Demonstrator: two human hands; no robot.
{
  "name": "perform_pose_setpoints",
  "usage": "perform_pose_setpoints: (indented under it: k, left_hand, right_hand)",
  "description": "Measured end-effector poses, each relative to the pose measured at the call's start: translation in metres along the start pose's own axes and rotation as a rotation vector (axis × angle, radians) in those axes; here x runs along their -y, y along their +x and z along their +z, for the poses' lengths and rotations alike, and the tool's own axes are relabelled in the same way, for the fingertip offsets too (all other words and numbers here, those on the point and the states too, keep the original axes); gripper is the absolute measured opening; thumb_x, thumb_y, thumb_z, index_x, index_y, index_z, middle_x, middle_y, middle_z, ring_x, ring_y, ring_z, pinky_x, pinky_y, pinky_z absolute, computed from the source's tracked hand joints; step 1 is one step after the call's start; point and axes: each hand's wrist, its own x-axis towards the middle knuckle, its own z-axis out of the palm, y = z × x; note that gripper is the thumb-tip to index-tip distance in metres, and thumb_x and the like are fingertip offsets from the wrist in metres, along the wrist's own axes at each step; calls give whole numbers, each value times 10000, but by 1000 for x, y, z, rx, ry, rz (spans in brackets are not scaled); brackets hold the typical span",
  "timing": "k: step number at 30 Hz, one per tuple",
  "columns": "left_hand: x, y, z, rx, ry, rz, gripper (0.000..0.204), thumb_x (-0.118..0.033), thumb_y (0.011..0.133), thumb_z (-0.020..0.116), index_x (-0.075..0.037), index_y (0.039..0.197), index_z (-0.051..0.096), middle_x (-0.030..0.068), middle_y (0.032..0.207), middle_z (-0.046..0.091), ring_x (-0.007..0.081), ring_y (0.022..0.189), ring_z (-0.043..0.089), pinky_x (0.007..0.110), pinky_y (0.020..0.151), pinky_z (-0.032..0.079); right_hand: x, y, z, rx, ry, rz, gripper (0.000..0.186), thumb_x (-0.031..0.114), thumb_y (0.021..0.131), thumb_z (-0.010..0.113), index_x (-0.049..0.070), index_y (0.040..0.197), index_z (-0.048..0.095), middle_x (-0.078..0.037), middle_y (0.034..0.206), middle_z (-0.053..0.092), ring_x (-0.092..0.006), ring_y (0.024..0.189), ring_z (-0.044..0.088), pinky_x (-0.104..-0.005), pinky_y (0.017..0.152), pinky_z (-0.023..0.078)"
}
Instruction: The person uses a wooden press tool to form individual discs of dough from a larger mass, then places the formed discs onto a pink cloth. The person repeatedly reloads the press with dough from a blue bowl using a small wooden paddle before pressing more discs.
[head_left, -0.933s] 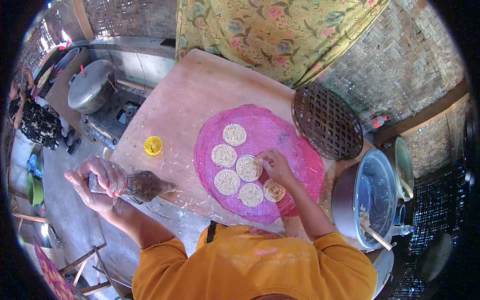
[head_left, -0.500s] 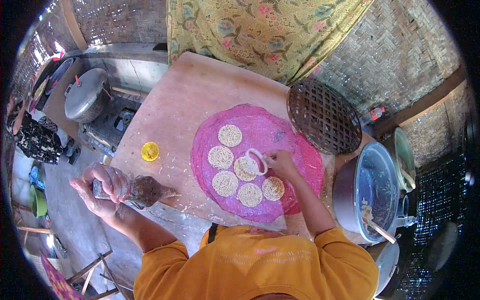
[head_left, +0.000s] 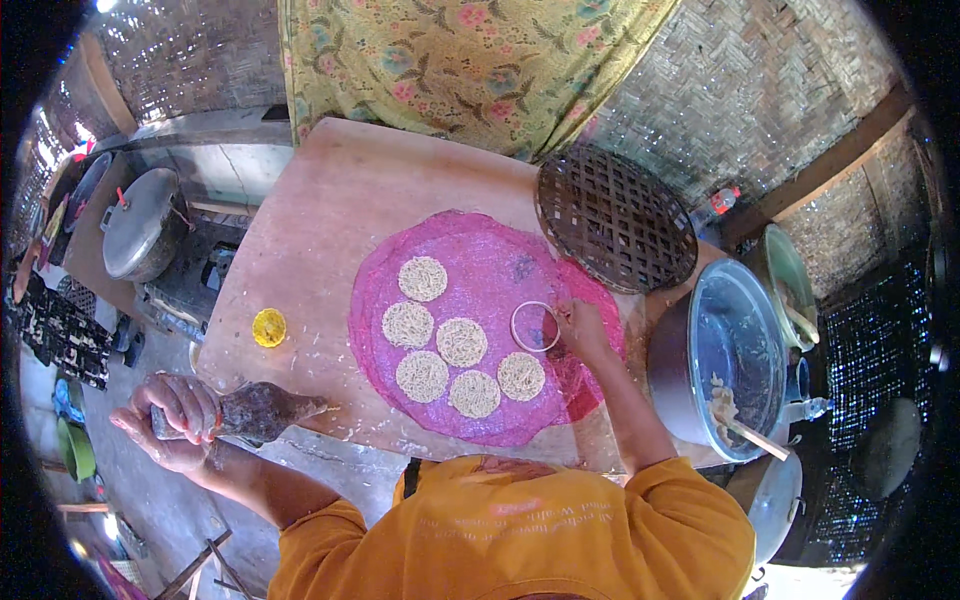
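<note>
My left hand (head_left: 175, 425) is wrapped round a dark, cone-shaped piping bag (head_left: 265, 411), held off the table's left front edge. Pale strands show at the tip of the bag, which points right. My right hand (head_left: 583, 333) pinches a thin white ring (head_left: 513, 327) by its right side, over the pink mesh sheet (head_left: 480, 238). Several round cakes of pale, noodle-like strands lie on the sheet; the closest to the ring is a disc (head_left: 521, 377) below it, with another disc (head_left: 461, 342) to its left. Whether the ring touches the sheet, I cannot tell.
A small yellow scalloped cup (head_left: 269, 327) stands on the wooden table (head_left: 340, 190). A dark woven tray (head_left: 615, 215) leans at the back right. To the right is a large basin (head_left: 740, 330) with a wooden-handled tool. A lidded pot (head_left: 145, 225) stands far left.
My right hand has moved the ring away from the middle cake, to the right, onto bare mesh. The ring now looks flatter. My left hand still holds the piping bag. The whole view has shifted.
</note>
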Motion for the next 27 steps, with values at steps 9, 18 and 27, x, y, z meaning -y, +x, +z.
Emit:
perform_pose_setpoints:
  k: [9, 18, 27]
  left_hand:
    - [-1, -4, 3, 44, -33, 16, 616, -546, 973, 243, -94, 580, 390, 26, 445, 388, 103, 299, 336, 242, 304, 345]
    - [-7, 3, 18, 71, -91, -22, 629, -564, 967, 257, -118, 536, 364, 13, 385, 384, 108, 245, 334, 249, 249, 300]
    - [98, 16, 139, -412, -599, -404, 550, -556, 961, 296, -72, 931, 555, 95, 791, 598, 175, 667, 576, 315, 593, 501]
  right_hand:
    - [9, -9, -12, 99, 12, 29, 194, 168, 836, 549, -14, 817, 613, -258, 803, 604, -449, 763, 590, -511, 674, 461]
    - [22, -16, -21, 118, 7, 40, 254, 247, 852, 585, 13, 940, 628, -244, 903, 611, -421, 877, 585, -480, 765, 477]
    - [152, -130, -53, 439, 682, -169, 454, 424, 910, 536, 42, 1151, 579, -143, 894, 639, -213, 792, 597, -360, 725, 478]
